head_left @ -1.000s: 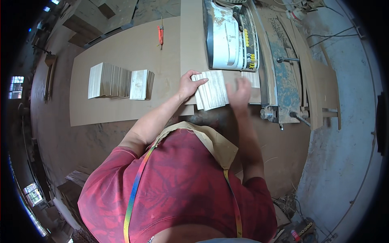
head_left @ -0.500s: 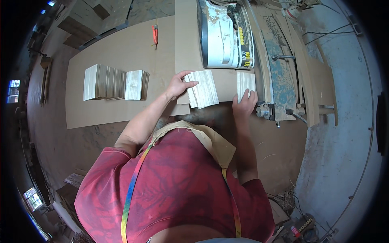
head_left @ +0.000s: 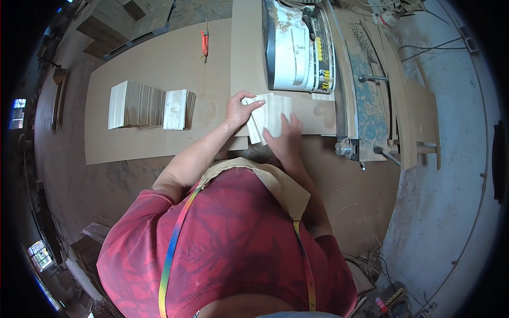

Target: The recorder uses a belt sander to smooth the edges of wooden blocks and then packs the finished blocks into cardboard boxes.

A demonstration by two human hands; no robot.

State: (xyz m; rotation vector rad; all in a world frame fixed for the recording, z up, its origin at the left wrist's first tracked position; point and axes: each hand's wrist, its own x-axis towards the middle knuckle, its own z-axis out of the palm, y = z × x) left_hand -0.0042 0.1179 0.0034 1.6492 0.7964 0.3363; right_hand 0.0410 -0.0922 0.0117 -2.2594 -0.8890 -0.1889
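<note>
Our left hand (head_left: 239, 110) grips the edge of a small stack of pale wood pieces (head_left: 269, 116) on the workbench (head_left: 159, 69); our right hand (head_left: 286, 139) presses flat on it, fingers spread.

hands: 2 (head_left: 239, 109) (head_left: 286, 139) | stacks of wooden boards: 3 (head_left: 269, 116) (head_left: 135, 104) (head_left: 177, 109) | machine: 1 (head_left: 294, 45) | orange tool: 1 (head_left: 204, 42)

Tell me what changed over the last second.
The right hand moved from the right of the pale wood pieces onto them. The left hand stayed gripping the same pieces at their left edge. The two stacks on the board and the machine did not move.
</note>
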